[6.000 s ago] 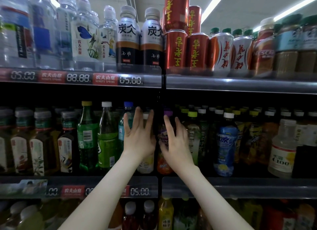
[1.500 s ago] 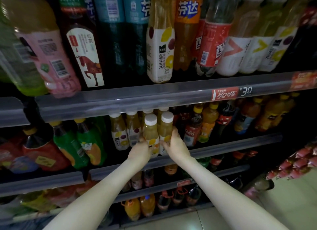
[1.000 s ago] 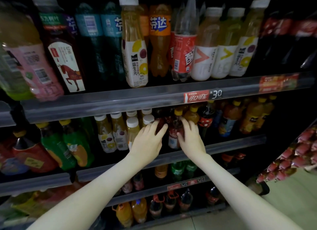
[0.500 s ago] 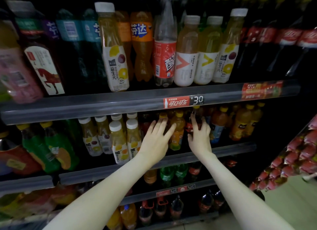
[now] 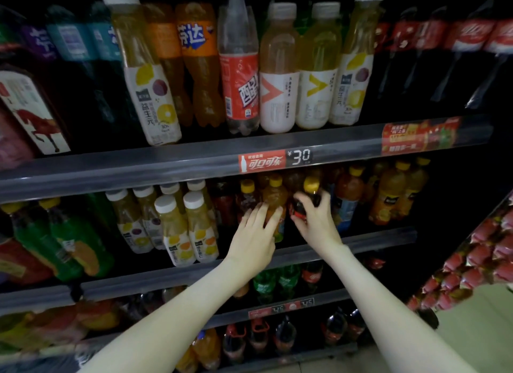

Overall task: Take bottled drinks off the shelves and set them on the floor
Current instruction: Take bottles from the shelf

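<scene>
Right hand apparently around dark bottle

The dark bottle has a yellow cap and a red label; the orange bottle beside it is yellow-capped too. The juice bottles are pale yellow with white caps and white, fruit-printed labels. The tag is red with white script. The packets are red.

Single head-worn wide-angle view, forward and slightly down, close before the drink shelves.
</scene>
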The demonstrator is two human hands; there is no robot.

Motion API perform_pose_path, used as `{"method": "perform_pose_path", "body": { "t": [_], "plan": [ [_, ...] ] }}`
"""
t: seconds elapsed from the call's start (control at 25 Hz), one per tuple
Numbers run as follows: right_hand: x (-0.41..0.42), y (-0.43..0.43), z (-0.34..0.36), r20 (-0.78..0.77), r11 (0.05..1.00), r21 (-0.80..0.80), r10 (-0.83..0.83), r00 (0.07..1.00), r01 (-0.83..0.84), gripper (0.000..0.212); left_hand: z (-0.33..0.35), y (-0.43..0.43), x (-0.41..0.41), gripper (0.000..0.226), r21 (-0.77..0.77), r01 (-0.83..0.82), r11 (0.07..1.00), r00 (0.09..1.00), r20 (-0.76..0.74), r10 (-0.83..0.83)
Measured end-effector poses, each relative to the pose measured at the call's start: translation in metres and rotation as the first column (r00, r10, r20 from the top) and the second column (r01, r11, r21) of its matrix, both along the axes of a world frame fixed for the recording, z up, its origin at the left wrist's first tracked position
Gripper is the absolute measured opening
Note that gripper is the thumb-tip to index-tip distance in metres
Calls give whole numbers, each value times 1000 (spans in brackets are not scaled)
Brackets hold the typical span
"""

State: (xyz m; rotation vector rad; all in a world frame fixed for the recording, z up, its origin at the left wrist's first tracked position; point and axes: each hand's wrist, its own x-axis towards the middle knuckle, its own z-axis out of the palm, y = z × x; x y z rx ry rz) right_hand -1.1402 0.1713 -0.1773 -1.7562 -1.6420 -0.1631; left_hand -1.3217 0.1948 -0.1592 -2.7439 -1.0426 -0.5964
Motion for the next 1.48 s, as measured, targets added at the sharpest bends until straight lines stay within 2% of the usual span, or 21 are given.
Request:
{"method": "perform_pose_path", "body": {
  "t": [0.16, 0.28, 0.4, 0.48, 0.72, 0.84, 0.92, 1.08, 1.16, 1.28, 1.4, 1.48],
  "plan": [
    [26, -40, -2, 47, 963, 174, 199, 979, -204, 57, 2, -16, 41, 74, -237, -38, 971, 987, 145, 74],
    [55, -69, 37, 42, 908, 289, 303, 952, -302, 57, 8, -28, 79, 84, -324, 69, 943, 967, 254, 16],
    [83, -94, 88, 144, 815, 391, 405, 903, -428, 62, 42, -43, 119, 65, -265, 205, 942, 873, 484, -54],
    [98, -105, 120, 196, 761, 453, 423, 885, -464, 60, 78, -54, 135, 57, -188, 194, 963, 821, 569, -54],
    [135, -123, 197, 179, 648, 612, 445, 877, -454, 53, 160, -70, 160, 58, 20, 206, 978, 836, 516, -186],
    [148, -122, 233, 184, 630, 654, 404, 896, -418, 50, 193, -61, 169, 64, 87, 241, 967, 823, 509, -251],
    [160, -111, 252, 182, 632, 698, 299, 937, -337, 52, 213, -42, 174, 64, 149, 189, 971, 846, 476, -238],
    [187, -72, 276, 41, 705, 696, 146, 988, -133, 60, 224, 5, 181, 54, 351, -113, 929, 888, 455, -64],
    [197, -56, 286, -64, 783, 619, 131, 989, -64, 62, 221, 20, 182, 68, 339, -207, 918, 904, 425, 47],
    [205, -37, 300, -217, 916, 401, 129, 968, -32, 63, 217, 30, 184, 77, 324, -269, 907, 923, 357, 146],
    [210, -17, 305, -187, 946, 322, 100, 977, -35, 69, 213, 35, 186, 79, 358, -289, 888, 924, 345, 162],
    [213, -5, 306, -110, 966, 258, 9, 994, 20, 74, 213, 41, 187, 81, 389, -300, 871, 922, 354, 160]
  ]
}}
